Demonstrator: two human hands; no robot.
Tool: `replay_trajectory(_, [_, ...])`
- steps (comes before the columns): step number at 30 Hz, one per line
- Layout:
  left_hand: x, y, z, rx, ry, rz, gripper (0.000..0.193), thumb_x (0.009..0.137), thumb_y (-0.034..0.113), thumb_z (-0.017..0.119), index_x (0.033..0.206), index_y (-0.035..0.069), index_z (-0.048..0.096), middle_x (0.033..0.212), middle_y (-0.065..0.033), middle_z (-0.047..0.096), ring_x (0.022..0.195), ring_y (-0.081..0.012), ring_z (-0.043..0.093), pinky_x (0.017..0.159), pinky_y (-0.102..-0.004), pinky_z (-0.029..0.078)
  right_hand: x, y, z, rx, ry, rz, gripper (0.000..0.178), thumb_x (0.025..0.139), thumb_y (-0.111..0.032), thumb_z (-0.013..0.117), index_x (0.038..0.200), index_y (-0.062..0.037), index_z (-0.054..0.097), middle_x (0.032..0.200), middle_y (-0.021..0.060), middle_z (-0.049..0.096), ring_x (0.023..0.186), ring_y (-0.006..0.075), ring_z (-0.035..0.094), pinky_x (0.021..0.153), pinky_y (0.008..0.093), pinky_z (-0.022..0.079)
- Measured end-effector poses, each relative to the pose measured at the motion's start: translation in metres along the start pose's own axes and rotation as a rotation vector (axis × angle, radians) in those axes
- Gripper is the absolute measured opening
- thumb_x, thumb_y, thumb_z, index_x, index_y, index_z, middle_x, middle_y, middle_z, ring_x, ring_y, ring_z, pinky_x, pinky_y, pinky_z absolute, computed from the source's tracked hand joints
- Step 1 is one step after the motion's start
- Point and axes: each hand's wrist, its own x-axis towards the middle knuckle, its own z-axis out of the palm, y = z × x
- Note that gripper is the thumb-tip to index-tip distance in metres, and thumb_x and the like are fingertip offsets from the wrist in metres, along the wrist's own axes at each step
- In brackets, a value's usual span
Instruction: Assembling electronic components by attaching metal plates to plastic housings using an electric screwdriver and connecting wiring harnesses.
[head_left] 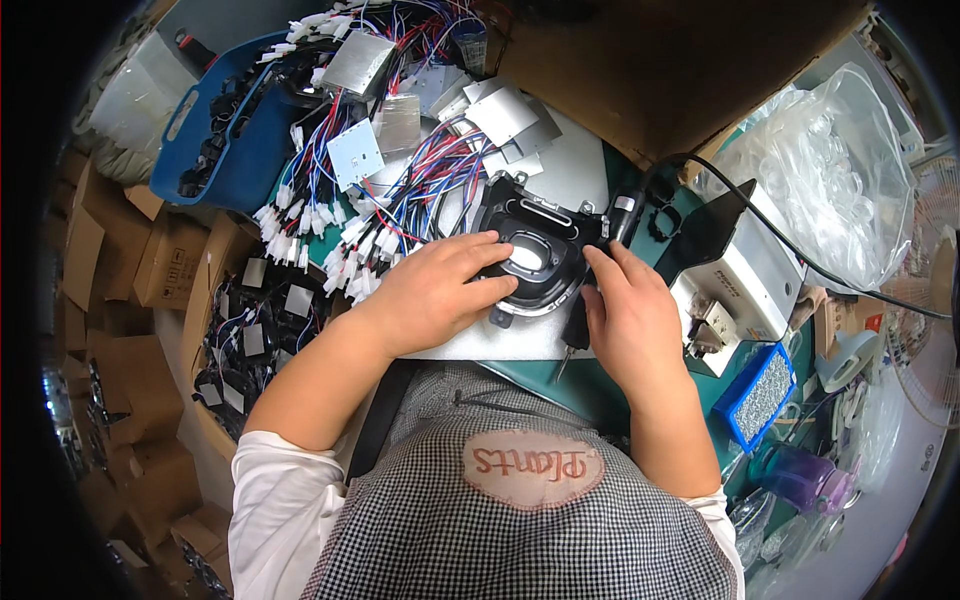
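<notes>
A black plastic housing (537,215) with a silvery oval opening in its middle lies on a white foam sheet (572,165). My left hand (440,287) grips its left side, thumb and fingertips at the edge of the oval. An electric screwdriver (576,325) is in my right hand (637,305), beside the housing's right side. Its thin bit points down toward me, apart from the housing, and its cable runs off to the right. My right fingertips are close to the housing's right edge; whether they touch it I cannot tell.
Metal plates with wires and white connectors (370,190) are heaped at the back left, near a blue basket (262,150) of black parts. To the right stand a white screw feeder (745,280), a blue tray of screws (760,395) and a purple bottle (800,478). Cardboard (650,70) rises behind.
</notes>
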Motion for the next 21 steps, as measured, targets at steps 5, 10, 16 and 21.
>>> replay_trajectory(5, [0.013, 0.004, -0.024, -0.065, -0.053, -0.013, 0.032, 0.068, 0.020, 0.075, 0.097, 0.010, 0.065, 0.119, -0.0100, 0.059, 0.110, -0.0315, 0.056, 0.096, -0.0431, 0.043, 0.025, 0.013, -0.004, -0.084, 0.080, 0.072, 0.034, 0.084, -0.008, 0.056, 0.118, -0.0043, 0.056, 0.113, 0.0278, 0.057, 0.083, 0.0415, 0.062, 0.073, 0.0450, 0.052])
replay_trajectory(10, [0.014, 0.003, -0.018, -0.115, 0.074, -0.050, 0.024, 0.072, 0.019, 0.072, 0.094, 0.010, 0.066, 0.114, -0.0087, 0.061, 0.111, -0.0301, 0.054, 0.094, -0.0442, 0.043, 0.057, 0.015, -0.003, -0.132, -0.130, 0.209, 0.036, 0.088, -0.017, 0.055, 0.122, -0.0085, 0.053, 0.083, 0.0220, 0.065, 0.079, 0.0384, 0.063, 0.070, 0.0483, 0.050])
replay_trajectory(16, [0.032, 0.014, 0.008, -0.204, -0.117, -0.046, 0.027, 0.070, 0.031, 0.071, 0.084, 0.009, 0.065, 0.095, -0.0106, 0.065, 0.106, -0.0318, 0.052, 0.092, -0.0458, 0.037, 0.049, 0.023, -0.006, -0.172, -0.338, 0.196, 0.045, 0.083, -0.019, 0.055, 0.126, -0.0071, 0.052, 0.090, 0.0251, 0.064, 0.086, 0.0410, 0.061, 0.075, 0.0491, 0.049])
replay_trajectory(21, [0.036, 0.010, 0.037, -0.230, -0.117, 0.000, 0.021, 0.069, 0.029, 0.071, 0.078, 0.012, 0.064, 0.082, -0.0046, 0.066, 0.103, -0.0291, 0.051, 0.088, -0.0434, 0.038, 0.035, 0.049, 0.008, -0.185, -0.198, 0.077, 0.038, 0.078, -0.021, 0.062, 0.110, -0.0008, 0.054, 0.085, 0.0215, 0.064, 0.077, 0.0364, 0.063, 0.071, 0.0417, 0.050])
